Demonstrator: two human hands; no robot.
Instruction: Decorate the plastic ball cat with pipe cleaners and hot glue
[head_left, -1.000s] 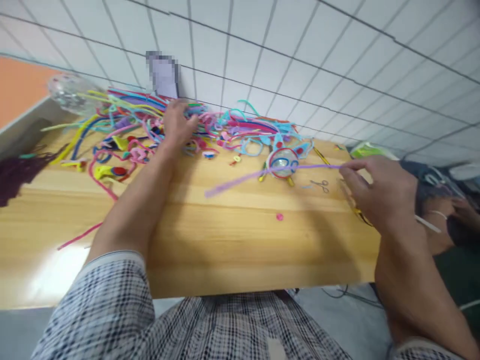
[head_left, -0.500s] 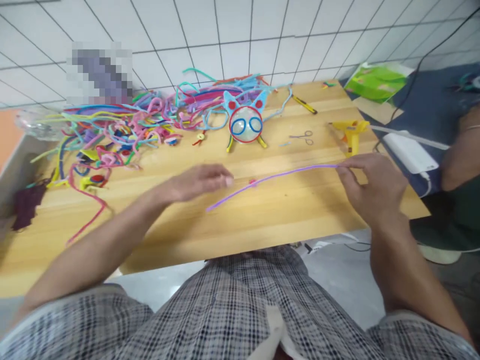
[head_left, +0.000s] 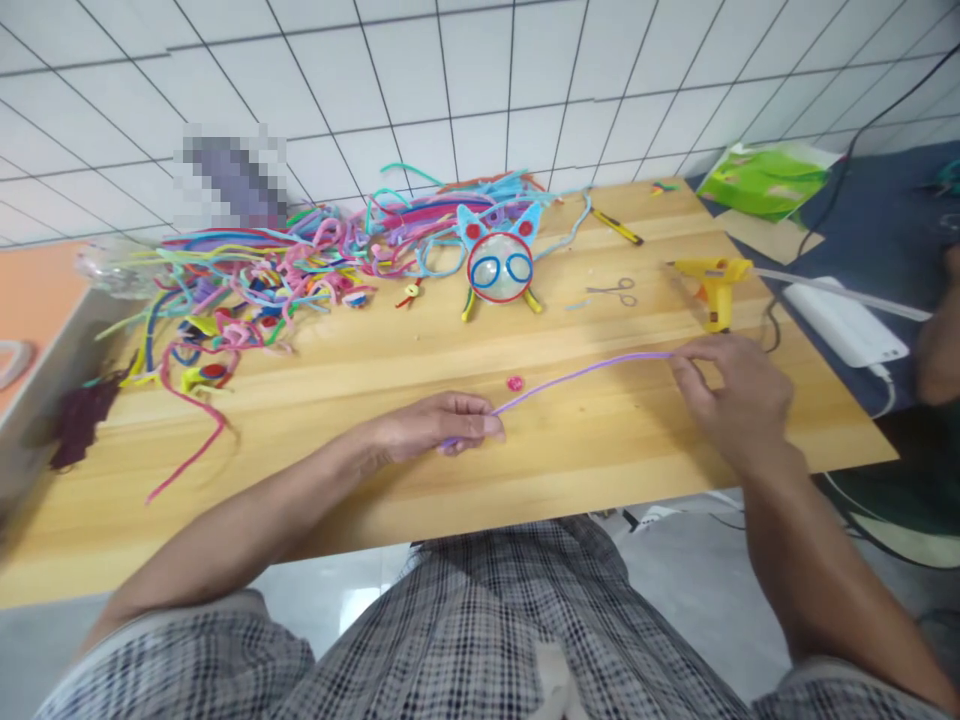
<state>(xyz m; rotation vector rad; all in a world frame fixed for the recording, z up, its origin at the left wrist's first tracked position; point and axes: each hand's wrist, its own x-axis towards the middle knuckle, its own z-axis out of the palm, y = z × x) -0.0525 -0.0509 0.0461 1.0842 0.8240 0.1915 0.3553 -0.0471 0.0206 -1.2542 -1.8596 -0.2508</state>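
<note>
A purple pipe cleaner (head_left: 585, 371) stretches in a gentle curve between my hands above the wooden table. My left hand (head_left: 448, 424) is closed around its left part, and a short end pokes out below the fingers. My right hand (head_left: 739, 395) pinches the other end between thumb and fingers. Just behind the pipe cleaner lies a small pink-red round piece (head_left: 514, 383). Farther back stands a figure with a clear round body (head_left: 501, 268), blue ring eyes, a red rim, light-blue ears and yellow legs.
Many coloured pipe cleaners (head_left: 315, 245) are heaped at the back left. Scissors (head_left: 613, 291), a yellow utility knife (head_left: 619, 227) and a yellow glue gun (head_left: 712, 285) lie at the back right. Beyond the right edge are a white power bank (head_left: 846, 325) and another person's arm (head_left: 941, 330).
My left hand has come down and closed on the left part of the purple pipe cleaner, which hung free before. My right hand keeps its pinch. The view has shifted slightly.
</note>
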